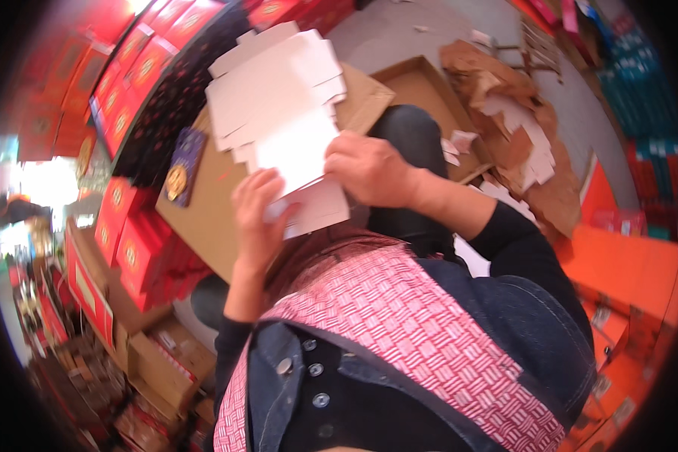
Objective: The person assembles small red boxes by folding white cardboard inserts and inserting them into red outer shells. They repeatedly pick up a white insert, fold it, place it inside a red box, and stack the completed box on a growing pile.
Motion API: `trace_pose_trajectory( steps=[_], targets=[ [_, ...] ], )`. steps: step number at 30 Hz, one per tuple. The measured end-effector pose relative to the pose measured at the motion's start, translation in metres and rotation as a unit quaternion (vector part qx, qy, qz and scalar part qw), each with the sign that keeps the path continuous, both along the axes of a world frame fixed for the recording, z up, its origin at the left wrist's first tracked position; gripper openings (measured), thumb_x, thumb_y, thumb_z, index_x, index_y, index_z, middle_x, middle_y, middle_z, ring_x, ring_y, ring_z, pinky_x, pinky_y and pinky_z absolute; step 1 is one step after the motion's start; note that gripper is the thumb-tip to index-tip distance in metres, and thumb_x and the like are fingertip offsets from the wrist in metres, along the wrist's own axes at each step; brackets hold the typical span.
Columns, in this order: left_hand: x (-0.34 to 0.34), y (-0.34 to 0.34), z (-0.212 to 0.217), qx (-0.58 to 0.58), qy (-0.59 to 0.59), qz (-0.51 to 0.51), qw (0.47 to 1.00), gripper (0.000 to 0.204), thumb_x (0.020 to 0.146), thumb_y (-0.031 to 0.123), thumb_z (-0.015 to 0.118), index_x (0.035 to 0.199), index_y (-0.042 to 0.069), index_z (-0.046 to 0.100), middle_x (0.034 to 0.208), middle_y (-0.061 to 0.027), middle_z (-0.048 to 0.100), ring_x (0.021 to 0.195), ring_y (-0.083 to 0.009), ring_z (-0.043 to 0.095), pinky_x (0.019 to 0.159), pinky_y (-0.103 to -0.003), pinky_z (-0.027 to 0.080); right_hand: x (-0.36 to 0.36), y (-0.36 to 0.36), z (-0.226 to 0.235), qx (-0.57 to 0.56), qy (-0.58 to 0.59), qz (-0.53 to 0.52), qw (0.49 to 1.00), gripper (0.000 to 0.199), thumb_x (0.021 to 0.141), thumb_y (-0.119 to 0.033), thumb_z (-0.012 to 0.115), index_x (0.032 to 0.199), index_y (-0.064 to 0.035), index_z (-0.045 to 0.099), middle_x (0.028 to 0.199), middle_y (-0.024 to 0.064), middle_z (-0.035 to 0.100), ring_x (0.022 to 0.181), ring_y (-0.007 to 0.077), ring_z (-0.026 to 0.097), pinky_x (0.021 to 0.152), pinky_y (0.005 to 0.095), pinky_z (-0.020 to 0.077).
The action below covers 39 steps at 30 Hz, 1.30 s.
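A flat white die-cut carton blank [267, 102] with notched flaps lies across a brown cardboard sheet [203, 215] in front of me. Its near panel is folded up along a crease. My left hand [258, 202] grips the left side of that near part, thumb on the near panel and fingers over the fold. At the right end of the same crease, my right hand [369, 167] pinches the blank's edge with curled fingers. A dark blue packet with a gold round emblem [181, 169] rests on the cardboard's left side.
Red boxes [139, 248] are stacked at the left and far left. An open brown carton [422, 83] and crumpled brown paper [497, 113] with white blanks lie on the floor at right. Orange boxes [618, 271] stand near right; another open carton [162, 365] is lower left.
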<state>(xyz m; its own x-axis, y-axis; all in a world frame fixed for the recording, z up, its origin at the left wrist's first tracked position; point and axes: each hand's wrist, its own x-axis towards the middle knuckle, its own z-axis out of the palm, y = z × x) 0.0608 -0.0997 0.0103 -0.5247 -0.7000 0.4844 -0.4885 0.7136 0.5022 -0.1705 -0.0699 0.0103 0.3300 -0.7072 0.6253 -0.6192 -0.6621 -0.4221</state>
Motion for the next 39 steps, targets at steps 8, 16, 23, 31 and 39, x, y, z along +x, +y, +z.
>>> trace_pose_trajectory(
  steps=[8, 16, 23, 31, 39],
  targets=[
    [0.036, -0.029, 0.045, 0.168, 0.456, 0.016, 0.874, 0.015, 0.094, 0.002, 0.051, 0.108, -0.004, 0.056, 0.098, -0.0151, 0.066, 0.091, -0.0268, 0.064, 0.082, -0.039, 0.052, 0.050, 0.038, 0.001, -0.036, -0.163, 0.093, 0.982, 0.016, 0.082, -0.006, 0.061, 0.097, 0.0002, 0.062, 0.086, 0.0146, 0.063, 0.078, 0.0252, 0.064, 0.071, 0.0367, 0.0518],
    [0.061, 0.018, 0.049, 0.342, 0.381, -0.077, 0.855, 0.018, 0.095, 0.007, 0.049, 0.111, 0.000, 0.053, 0.088, -0.0127, 0.064, 0.079, -0.0246, 0.065, 0.072, -0.036, 0.053, 0.001, -0.058, -0.098, 0.378, -0.588, 0.298, 0.650, 0.040, 0.096, -0.025, 0.049, 0.131, -0.0045, 0.049, 0.125, 0.0114, 0.057, 0.111, 0.0233, 0.057, 0.095, 0.0344, 0.0466],
    [0.043, 0.026, 0.002, 0.568, 0.333, 0.078, 0.748, 0.015, 0.093, 0.010, 0.056, 0.103, -0.002, 0.056, 0.090, -0.0093, 0.067, 0.077, -0.0113, 0.063, 0.069, -0.022, 0.050, 0.018, -0.094, 0.009, 0.686, -0.373, 0.214, 0.587, 0.041, 0.096, -0.029, 0.053, 0.120, 0.0036, 0.059, 0.110, 0.0152, 0.064, 0.091, 0.0179, 0.065, 0.074, 0.0288, 0.0554],
    [0.036, 0.025, 0.001, 0.562, 0.364, 0.069, 0.740, 0.017, 0.094, 0.010, 0.055, 0.104, -0.004, 0.054, 0.091, -0.0125, 0.067, 0.080, -0.0126, 0.064, 0.070, -0.023, 0.052, 0.040, -0.094, 0.040, 0.701, -0.159, 0.146, 0.680, 0.033, 0.089, -0.025, 0.067, 0.107, 0.0021, 0.068, 0.089, 0.0067, 0.069, 0.076, 0.0085, 0.062, 0.066, 0.0233, 0.0522],
    [0.047, 0.028, -0.029, 0.477, 0.281, 0.097, 0.827, 0.035, 0.089, 0.014, 0.057, 0.123, 0.004, 0.057, 0.114, -0.0047, 0.062, 0.108, -0.0133, 0.056, 0.094, -0.031, 0.044, 0.064, -0.070, 0.049, 0.440, 0.092, 0.199, 0.871, 0.042, 0.077, -0.022, 0.077, 0.114, -0.0059, 0.067, 0.085, 0.0105, 0.070, 0.075, 0.0100, 0.060, 0.069, 0.0283, 0.0497]
  ],
)
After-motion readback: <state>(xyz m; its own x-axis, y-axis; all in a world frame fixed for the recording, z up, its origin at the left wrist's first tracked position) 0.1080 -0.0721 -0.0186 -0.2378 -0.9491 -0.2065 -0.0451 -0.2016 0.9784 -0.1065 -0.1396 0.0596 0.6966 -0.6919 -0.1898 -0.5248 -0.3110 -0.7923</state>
